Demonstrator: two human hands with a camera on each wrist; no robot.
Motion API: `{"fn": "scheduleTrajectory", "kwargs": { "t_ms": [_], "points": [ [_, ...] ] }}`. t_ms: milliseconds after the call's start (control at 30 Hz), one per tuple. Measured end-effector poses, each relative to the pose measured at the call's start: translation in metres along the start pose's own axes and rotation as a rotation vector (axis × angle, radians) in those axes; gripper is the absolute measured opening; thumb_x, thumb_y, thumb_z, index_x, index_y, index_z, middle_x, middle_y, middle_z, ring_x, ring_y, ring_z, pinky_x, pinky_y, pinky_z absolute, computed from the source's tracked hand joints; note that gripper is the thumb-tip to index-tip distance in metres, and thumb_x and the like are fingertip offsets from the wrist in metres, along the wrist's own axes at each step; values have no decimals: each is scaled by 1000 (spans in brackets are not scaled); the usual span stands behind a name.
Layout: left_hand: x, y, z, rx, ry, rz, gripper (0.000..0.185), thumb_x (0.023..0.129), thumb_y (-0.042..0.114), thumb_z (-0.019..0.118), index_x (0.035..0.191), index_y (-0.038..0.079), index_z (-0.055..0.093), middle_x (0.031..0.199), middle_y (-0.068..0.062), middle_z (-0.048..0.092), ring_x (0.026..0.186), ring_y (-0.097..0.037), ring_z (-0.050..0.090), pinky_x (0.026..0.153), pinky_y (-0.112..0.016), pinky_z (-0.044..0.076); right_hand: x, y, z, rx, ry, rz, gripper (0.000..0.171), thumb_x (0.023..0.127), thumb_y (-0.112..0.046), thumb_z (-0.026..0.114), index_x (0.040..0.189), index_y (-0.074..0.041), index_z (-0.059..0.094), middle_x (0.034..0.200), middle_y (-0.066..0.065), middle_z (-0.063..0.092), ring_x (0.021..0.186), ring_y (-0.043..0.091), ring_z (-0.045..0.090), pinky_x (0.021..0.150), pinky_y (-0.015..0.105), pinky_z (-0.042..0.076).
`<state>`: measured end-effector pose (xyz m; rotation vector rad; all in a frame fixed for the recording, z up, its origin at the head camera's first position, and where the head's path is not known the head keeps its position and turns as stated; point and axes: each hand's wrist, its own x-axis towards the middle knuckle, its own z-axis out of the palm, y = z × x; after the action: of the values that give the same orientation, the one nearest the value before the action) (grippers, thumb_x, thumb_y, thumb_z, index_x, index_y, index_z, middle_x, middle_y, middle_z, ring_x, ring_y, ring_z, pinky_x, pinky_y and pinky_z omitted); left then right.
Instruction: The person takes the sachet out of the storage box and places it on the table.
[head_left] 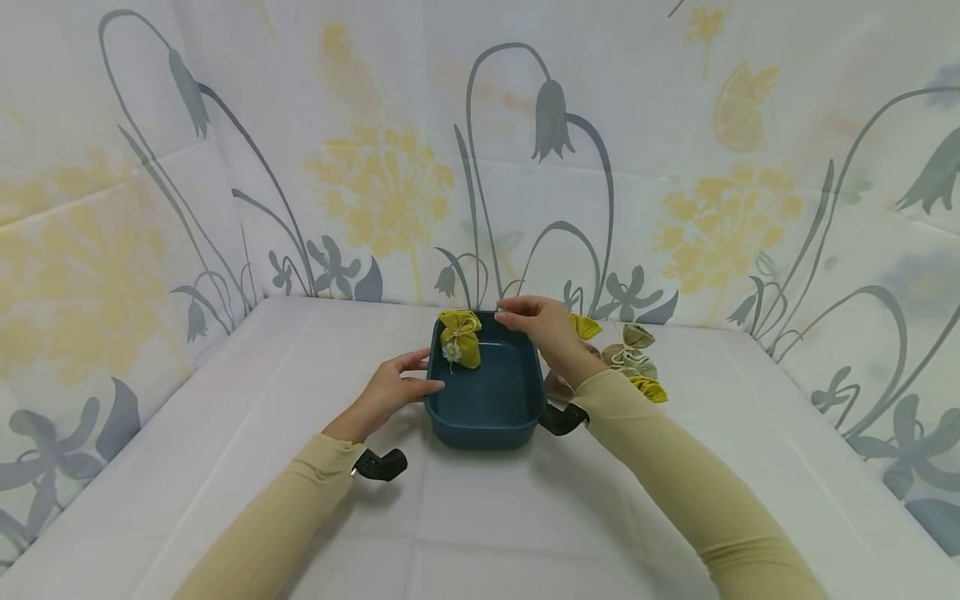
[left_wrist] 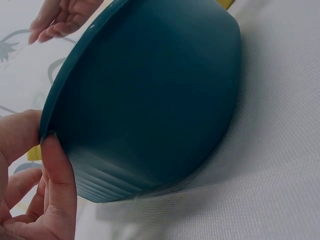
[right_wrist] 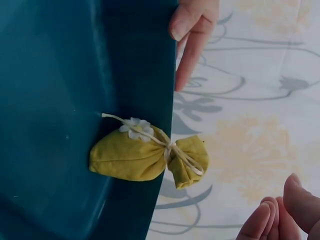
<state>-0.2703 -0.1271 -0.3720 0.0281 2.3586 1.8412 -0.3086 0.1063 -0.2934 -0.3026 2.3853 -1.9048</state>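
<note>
Here, a dark teal tub (head_left: 487,400) sits on the white cloth-covered table (head_left: 480,517) between the two hands. The left hand (head_left: 390,393) rests against the tub's near-left wall, fingers fairly straight, the thumb lying along the rim; in the left wrist view the thumb (left_wrist: 60,185) and a finger touch the edge of the tub (left_wrist: 150,100) without curling round it. The right hand (head_left: 542,325) hovers at the tub's far-right corner, relaxed and holding nothing, its fingertips just at the rim; the right wrist view shows one finger (right_wrist: 192,45) pointing along the tub's edge while the others hang loosely curled. Just beyond the left hand's fingertips, and beside the right hand's, a yellow-green sachet (head_left: 460,338) tied with pale string and carrying a small white flower (right_wrist: 136,128) leans in the tub's far-left corner, its gathered top poking over the rim. Behind the right wrist, outside the tub, lie more small sachets (head_left: 633,360), yellow and beige, close together on the table. Flower-printed cloth walls (head_left: 375,167) stand around the table.
</note>
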Motion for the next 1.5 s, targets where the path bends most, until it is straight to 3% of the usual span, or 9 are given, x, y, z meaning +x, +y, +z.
{"fn": "scheduleTrajectory", "kwargs": {
  "t_ms": [200,433,700,900,1133,1500],
  "points": [
    [1,1,0,7,1,-2,70,82,13,73,143,14,38,135,-15,44,102,-23,58,81,-34,51,14,-1,9,-20,8,-14,32,87,-16,67,117,-5,64,113,10,60,107,29,55,93,36,43],
    [1,0,0,-12,-1,0,69,82,10,72,143,13,39,135,-16,44,102,-24,59,80,-34,52,29,3,20,-54,32,-38,32,88,-16,66,116,-1,64,110,12,60,98,26,58,90,35,45],
    [1,-1,0,11,7,-7,68,82,12,72,142,15,40,134,-14,45,102,-23,59,81,-35,51,44,10,28,-66,36,-2,29,87,-13,67,114,-2,65,112,14,62,106,33,56,92,36,44],
    [1,-1,0,16,3,-7,68,82,13,72,142,15,40,134,-14,45,104,-23,58,82,-35,51,52,15,31,-98,28,33,29,86,-12,68,113,-1,65,114,15,61,106,28,56,95,37,42],
    [1,0,-1,26,2,-6,69,81,15,73,142,15,41,134,-14,46,105,-23,58,81,-35,51,56,19,35,-137,-31,87,37,82,-12,73,116,0,64,116,15,61,107,27,55,94,36,43],
    [0,0,-2,17,0,-8,70,80,16,74,142,15,41,134,-14,46,105,-23,58,82,-35,51,54,19,46,-206,-50,125,23,84,-11,70,103,2,69,111,13,62,101,26,57,86,34,48]
  ]
}}
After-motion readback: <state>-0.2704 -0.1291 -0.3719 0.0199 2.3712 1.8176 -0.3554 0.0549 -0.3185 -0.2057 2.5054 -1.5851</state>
